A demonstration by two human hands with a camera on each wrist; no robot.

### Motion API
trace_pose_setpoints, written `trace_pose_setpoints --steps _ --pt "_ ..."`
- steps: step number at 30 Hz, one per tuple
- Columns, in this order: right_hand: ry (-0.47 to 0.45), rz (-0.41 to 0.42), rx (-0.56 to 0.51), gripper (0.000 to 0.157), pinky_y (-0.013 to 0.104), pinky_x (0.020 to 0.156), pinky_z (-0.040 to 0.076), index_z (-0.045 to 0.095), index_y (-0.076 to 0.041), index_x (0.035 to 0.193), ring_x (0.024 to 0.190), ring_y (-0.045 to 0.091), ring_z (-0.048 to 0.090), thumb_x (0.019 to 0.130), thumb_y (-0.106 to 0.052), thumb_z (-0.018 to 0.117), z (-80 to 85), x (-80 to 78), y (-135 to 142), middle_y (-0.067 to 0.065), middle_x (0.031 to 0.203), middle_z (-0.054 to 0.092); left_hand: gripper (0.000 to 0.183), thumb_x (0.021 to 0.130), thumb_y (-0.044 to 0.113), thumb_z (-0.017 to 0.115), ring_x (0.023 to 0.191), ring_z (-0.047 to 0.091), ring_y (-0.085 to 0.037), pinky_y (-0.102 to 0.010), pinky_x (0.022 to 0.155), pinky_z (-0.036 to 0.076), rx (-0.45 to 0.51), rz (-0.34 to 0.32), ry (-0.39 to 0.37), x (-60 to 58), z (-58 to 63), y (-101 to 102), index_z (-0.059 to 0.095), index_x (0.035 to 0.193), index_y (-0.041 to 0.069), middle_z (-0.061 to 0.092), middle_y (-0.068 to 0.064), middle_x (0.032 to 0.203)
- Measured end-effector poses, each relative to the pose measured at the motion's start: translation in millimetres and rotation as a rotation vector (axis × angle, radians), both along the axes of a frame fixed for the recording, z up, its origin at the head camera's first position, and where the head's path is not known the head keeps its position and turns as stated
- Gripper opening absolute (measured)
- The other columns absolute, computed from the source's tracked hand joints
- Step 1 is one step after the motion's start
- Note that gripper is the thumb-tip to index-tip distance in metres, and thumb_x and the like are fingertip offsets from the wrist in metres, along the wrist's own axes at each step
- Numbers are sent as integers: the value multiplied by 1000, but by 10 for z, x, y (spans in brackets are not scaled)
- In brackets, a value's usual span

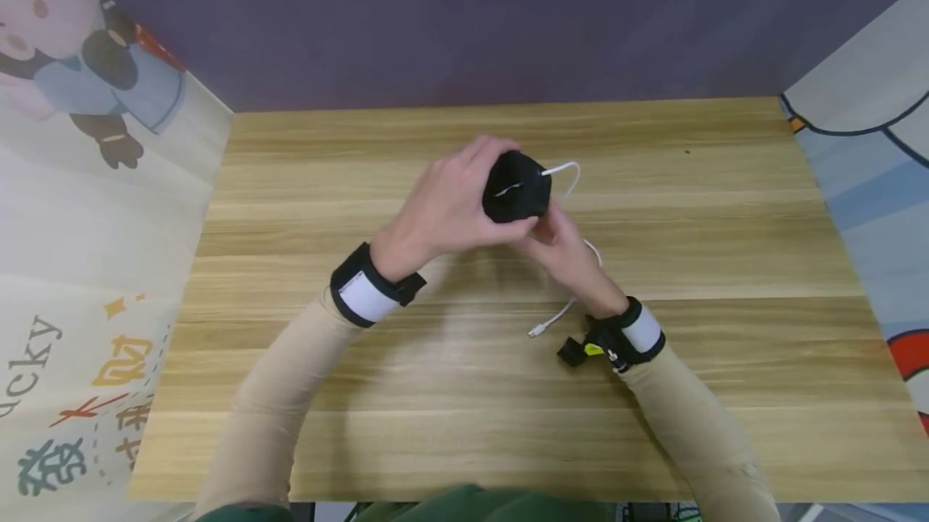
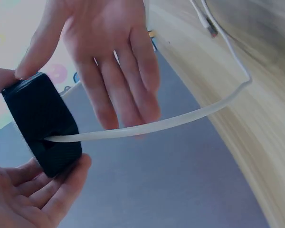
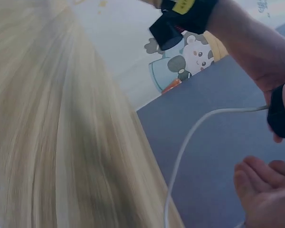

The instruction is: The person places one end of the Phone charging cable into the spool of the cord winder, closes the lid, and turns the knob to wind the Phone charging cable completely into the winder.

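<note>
A black many-sided block (image 1: 517, 203) is held above the table by my left hand (image 1: 453, 199), thumb on its near side and fingers on its far side. From a hole in the block comes a white cable (image 2: 171, 123), curving down behind my right hand (image 1: 562, 244). The cable's end plug (image 1: 537, 331) lies near the right wrist strap. In the left wrist view, my right thumb (image 2: 38, 52) touches the block's upper corner, while the other right fingers (image 2: 104, 104) stretch out straight beside it. What fills the block's inside cannot be told.
Beneath both hands is a wood-grain table (image 1: 406, 441). A dark purple-grey panel (image 1: 501, 22) stands along its far edge, with printed cartoon sheets on the left (image 1: 72, 223) and right. Black straps with small cameras are on both wrists.
</note>
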State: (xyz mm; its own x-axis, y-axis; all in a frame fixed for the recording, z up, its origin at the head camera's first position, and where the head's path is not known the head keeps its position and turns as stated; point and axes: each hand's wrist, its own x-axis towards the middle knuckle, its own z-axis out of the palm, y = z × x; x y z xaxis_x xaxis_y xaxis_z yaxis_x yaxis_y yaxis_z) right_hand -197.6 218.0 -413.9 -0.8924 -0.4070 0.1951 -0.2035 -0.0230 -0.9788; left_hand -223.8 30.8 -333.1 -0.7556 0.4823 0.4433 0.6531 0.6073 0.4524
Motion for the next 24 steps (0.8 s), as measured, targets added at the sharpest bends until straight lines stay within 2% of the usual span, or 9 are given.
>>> trace_pose_setpoints --steps 7,12,19,24 --pt "-151 27 -74 78 22 96 41 23 6 146 118 15 45 87 -21 66 8 -18 -46 26 143 36 74 69 57 66 84 60 -14 -30 63 54 73 15 52 35 -91 38 55 120 4 62 -6 111" --pt "-185 50 -152 90 22 95 42 21 6 147 118 16 45 83 -34 69 17 -14 -57 21 144 36 75 71 56 66 89 62 -15 -31 66 56 121 22 55 54 -153 61 54 123 3 64 -7 112" --pt "-248 66 -230 87 24 94 45 24 2 147 115 18 49 81 -32 70 13 -12 -10 4 135 47 74 72 55 67 98 60 -13 -29 75 55 181 9 25 58 -210 70 53 124 4 63 -7 114" --pt "-234 71 -232 79 25 96 41 30 -3 146 122 20 43 82 -28 70 29 -33 39 6 139 46 75 71 54 69 106 57 -12 -31 85 52 208 1 4 55 -247 53 53 125 4 63 -7 117"
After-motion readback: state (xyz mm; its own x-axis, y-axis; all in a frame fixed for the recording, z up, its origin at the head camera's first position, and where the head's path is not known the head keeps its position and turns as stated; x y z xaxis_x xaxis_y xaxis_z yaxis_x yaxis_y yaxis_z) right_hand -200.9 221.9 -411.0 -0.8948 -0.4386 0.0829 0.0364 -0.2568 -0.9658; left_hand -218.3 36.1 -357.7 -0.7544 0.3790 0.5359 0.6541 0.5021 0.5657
